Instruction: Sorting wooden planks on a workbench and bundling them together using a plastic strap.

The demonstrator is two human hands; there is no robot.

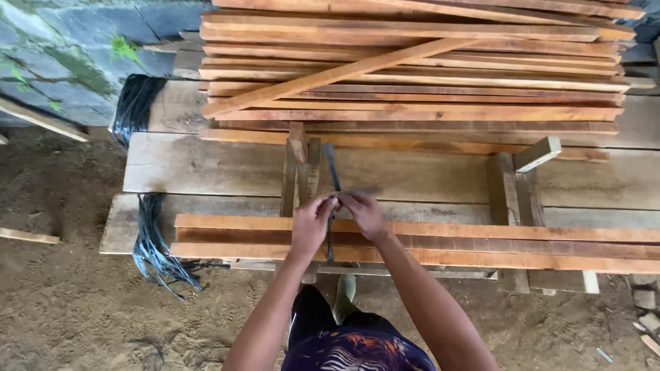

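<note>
Single head cam, looking steeply down and forward from standing height, close over both hands at frame centre, wood slats point(412, 240) and dirt floor point(62, 302) filling the view.

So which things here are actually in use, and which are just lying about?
In use: left hand and right hand pinching a dark strap over the front slats.
Lying about: slat stack, strap bundle, loose block.
</note>
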